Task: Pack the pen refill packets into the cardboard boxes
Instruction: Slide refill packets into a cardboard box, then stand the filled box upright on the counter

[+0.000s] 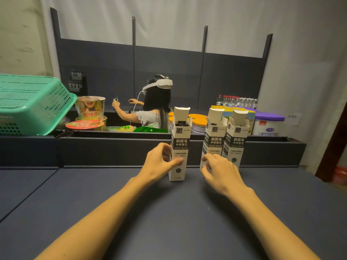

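Note:
Three tall white-and-black cardboard boxes stand upright on the dark table, top flaps open. Dark refill packets show inside the left box (179,145). My left hand (161,162) grips the lower part of that box, thumb across its front. My right hand (218,170) holds the bottom of the middle box (213,139), fingers curled round its edge. The right box (235,141) stands touching the middle one, behind my right hand.
A raised dark ledge (112,149) runs behind the boxes. A green basket (32,102) lies tipped at far left beside noodle cups (90,107). Beyond the ledge are a person wearing a headset (155,106), tubs (268,124) and water bottles (236,101).

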Available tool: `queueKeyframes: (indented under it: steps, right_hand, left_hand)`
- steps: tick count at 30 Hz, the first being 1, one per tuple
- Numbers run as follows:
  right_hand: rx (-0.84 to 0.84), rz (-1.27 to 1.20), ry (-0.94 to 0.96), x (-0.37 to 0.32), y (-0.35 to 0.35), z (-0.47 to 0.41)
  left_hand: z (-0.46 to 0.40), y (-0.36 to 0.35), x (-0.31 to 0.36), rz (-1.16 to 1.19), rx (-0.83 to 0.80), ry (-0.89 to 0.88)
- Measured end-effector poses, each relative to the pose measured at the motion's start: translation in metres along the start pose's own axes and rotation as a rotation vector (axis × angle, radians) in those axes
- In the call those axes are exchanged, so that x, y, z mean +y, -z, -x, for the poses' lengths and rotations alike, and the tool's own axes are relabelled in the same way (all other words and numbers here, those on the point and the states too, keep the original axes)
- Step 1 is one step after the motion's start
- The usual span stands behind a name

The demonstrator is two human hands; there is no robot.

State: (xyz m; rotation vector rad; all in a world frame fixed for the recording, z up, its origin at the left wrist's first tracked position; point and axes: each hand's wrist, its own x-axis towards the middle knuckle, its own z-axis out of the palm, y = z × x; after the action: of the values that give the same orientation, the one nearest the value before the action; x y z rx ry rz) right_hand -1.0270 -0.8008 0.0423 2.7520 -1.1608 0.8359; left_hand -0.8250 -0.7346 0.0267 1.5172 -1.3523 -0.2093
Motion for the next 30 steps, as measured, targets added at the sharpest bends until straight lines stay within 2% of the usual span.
queueKeyframes:
  steps: [8, 14, 16, 20, 22, 25, 30]
  right_hand:
    - [-0.049, -0.026, 0.012, 0.008, -0.004, 0.008]
    - [-0.023, -0.035, 0.042, 0.007, 0.006, 0.013]
    - [-0.012, -0.046, 0.048, 0.006, 0.009, 0.016]
    - [-0.016, -0.045, 0.07, -0.002, 0.012, 0.024]
    - [-0.02, -0.058, 0.093, -0.011, 0.011, 0.027]
    - [-0.031, -0.081, 0.15, -0.03, 0.004, 0.031]
    - [-0.049, -0.13, 0.25, -0.08, -0.014, 0.034]
  left_hand:
    - [0.008, -0.005, 0.004, -0.03, 0.001, 0.058]
    - [0.025, 0.0, 0.0, -0.159, 0.013, 0.118]
    - [0.035, 0.009, -0.002, -0.287, 0.005, 0.124]
    - [0.061, 0.041, -0.004, -0.743, -0.05, 0.052]
    - [0.075, 0.059, -0.004, -0.897, -0.06, 0.012]
    - [0.103, 0.084, -0.007, -1.031, -0.044, 0.02]
    - [0.154, 0.128, -0.014, -1.08, 0.034, 0.085]
